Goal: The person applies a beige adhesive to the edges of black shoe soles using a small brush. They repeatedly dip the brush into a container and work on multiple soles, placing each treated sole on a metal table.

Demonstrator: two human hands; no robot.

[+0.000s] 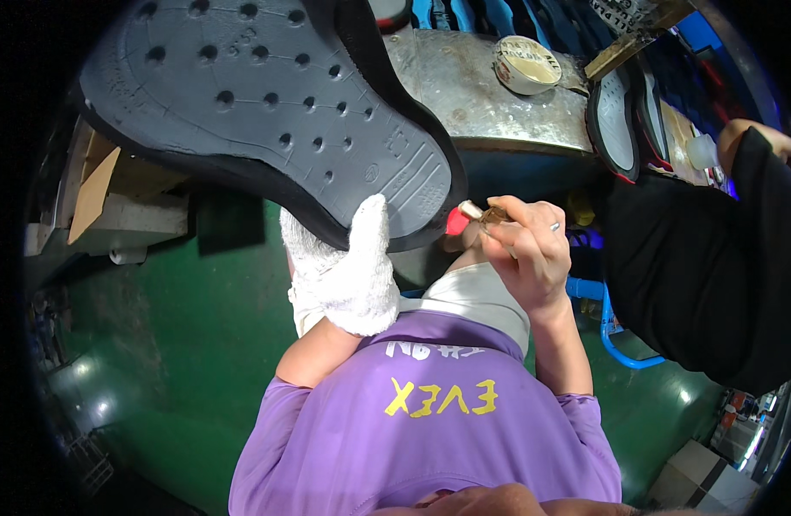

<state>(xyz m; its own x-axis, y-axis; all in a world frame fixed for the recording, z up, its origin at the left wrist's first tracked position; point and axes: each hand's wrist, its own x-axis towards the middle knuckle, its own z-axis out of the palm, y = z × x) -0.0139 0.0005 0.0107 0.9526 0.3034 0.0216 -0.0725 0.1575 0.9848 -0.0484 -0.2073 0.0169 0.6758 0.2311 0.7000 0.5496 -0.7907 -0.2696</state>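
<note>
Left hand [348, 271], in a white knitted cotton glove, is clamped on the heel end of a big black rubber shoe sole [258, 103], thumb up over the edge at about 1 o'clock, holding it tread-up and tilted. Right hand [526, 249], bare, fingers pressed together, pinches a small brush with a pale wooden handle and metal ferrule [480, 212], its tip at 9 o'clock, just beside the sole's edge, with a small red piece [457, 222] touching there. What that red piece is, I cannot tell.

By the look of it, the step in hand is brushing the sole's rim near the heel. The next move calls for a steady grip from the gloved hand and a light, even stroke along the edge.

Outward now: at 12 o'clock from the right hand, a worn grey metal counter [473, 95] carries one round white tub of pale paste [526, 64]. At 2 o'clock, two more dark soles with light insides [619, 120] stand on edge. At 3 o'clock, another person's black sleeve [714, 258]. Below, a green floor [180, 344].

Count: one held sole, one brush, one tub, one glove.
</note>
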